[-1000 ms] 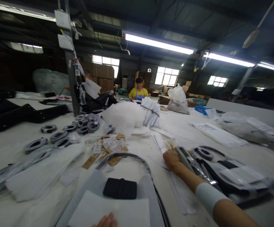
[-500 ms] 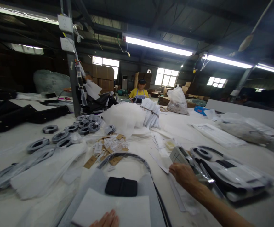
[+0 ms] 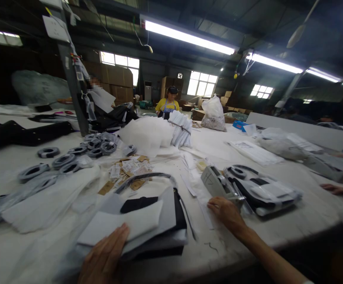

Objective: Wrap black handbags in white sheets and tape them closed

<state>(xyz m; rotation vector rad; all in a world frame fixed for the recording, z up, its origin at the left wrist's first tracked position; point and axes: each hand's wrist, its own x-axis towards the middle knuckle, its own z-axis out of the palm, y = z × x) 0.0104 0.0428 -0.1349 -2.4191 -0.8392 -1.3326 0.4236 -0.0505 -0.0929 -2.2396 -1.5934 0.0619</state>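
My left hand (image 3: 105, 252) lies with its fingers stretched out on a white foam sheet (image 3: 100, 227). This sheet rests over a black bag (image 3: 156, 252) with grey-white wrapping sheets, and a dark flap (image 3: 138, 204) shows above it. The bag's wrapped handle (image 3: 148, 177) arches away from me. Against the near side of a grey tape dispenser (image 3: 215, 183) is my right hand (image 3: 226, 213), its fingers bent and pressed together. What those fingers hold, if anything, is hidden. Right of the dispenser lies another packed black bag (image 3: 266, 193) with white sheets on it.
Coiled, wrapped straps (image 3: 94, 144) and a pile of tags (image 3: 127, 169) lie on the left. Behind them stand white foam sheets (image 3: 148, 134) and a tied white bundle (image 3: 180, 126). Another person's hand (image 3: 341, 191) rests at the right edge. A co-worker (image 3: 168, 104) is across the table.
The view has swung, so the table's near edge shows at right. The bag and foam sheet now sit slanted, and more of my left hand shows. My right hand stays by the dispenser.
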